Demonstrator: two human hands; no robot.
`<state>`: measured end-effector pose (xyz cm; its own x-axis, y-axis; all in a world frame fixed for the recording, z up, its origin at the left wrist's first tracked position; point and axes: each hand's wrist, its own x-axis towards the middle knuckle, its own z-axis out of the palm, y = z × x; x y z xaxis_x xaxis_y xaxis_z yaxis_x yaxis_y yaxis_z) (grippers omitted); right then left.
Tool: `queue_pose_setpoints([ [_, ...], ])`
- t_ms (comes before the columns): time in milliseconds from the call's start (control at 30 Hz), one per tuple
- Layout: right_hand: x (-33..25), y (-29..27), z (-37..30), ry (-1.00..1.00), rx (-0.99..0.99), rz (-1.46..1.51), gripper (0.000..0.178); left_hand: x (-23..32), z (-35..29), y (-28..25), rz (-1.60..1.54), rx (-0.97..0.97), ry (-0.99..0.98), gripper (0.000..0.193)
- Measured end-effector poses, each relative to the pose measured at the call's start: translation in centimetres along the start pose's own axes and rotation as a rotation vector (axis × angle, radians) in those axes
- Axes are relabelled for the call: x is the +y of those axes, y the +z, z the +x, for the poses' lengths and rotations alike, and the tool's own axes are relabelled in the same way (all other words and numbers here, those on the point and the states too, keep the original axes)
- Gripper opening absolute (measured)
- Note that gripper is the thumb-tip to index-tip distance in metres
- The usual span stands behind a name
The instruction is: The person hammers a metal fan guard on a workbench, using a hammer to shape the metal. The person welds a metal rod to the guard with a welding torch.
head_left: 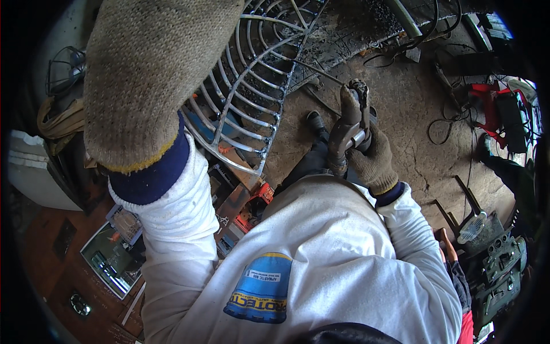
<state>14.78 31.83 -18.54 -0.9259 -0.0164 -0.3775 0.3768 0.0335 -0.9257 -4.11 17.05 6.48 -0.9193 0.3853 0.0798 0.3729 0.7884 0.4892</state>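
Observation:
My right hand (pixel 375 163), in a brown knitted glove, is closed around a dark, worn welding electrode holder (pixel 346 135). A thin welding rod (pixel 321 73) sticks out of its jaw, reaching up and left toward a curved metal grille (pixel 252 103) with several bent cross bars. Whether the rod's tip touches the grille I cannot tell. My left hand (pixel 160 74) is raised very near the camera in a matching glove, left of the grille and covering part of it. Its fingers run out of the top of the picture, so their state is hidden.
Cables (pixel 452 120) lie on the floor at the right, near a red object (pixel 487 112). A grey-green machine (pixel 498 275) stands lower right, with other people's limbs nearby. At lower left is a brown wooden surface (pixel 46 258) carrying a framed glass-like panel (pixel 112 261). An orange-red crate (pixel 260 198) sits below the grille.

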Motion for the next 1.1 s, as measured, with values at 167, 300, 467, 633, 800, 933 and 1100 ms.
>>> queue_pose_setpoints([
  [167, 1.1, -0.1, -0.1, -0.046, 0.013, 0.015, 0.056, 0.3, 0.1, 0.7, -0.077, 0.017, -0.006, 0.029],
  [300, 1.1, 0.0, 0.0, -0.049, 0.022, 0.049, 0.053, 0.4, 0.2, 0.9, -0.094, 0.052, 0.018, 0.029],
  [467, 1.3, 0.1, -0.3, -0.076, 0.054, 0.036, 0.051, 0.8, -0.3, 2.2, 0.215, 0.097, 0.088, 0.028],
  [633, 0.8, 0.0, -0.3, -0.088, 0.045, 0.044, 0.049, -1.0, -0.5, 1.7, 0.041, 0.120, 0.093, 0.028],
  [800, 1.6, -0.1, -0.5, -0.021, 0.069, 0.041, 0.046, -0.2, 0.1, 1.2, -0.048, 0.003, -0.038, 0.028],
  [933, 1.8, 0.0, -0.5, -0.064, 0.049, 0.068, 0.045, 1.3, 0.6, -0.7, 0.068, 0.017, -0.032, 0.029],
  [1100, 1.8, 0.0, -0.8, -0.089, 0.084, 0.072, 0.045, 0.8, -0.3, 0.3, 0.119, -0.047, -0.096, 0.030],
])
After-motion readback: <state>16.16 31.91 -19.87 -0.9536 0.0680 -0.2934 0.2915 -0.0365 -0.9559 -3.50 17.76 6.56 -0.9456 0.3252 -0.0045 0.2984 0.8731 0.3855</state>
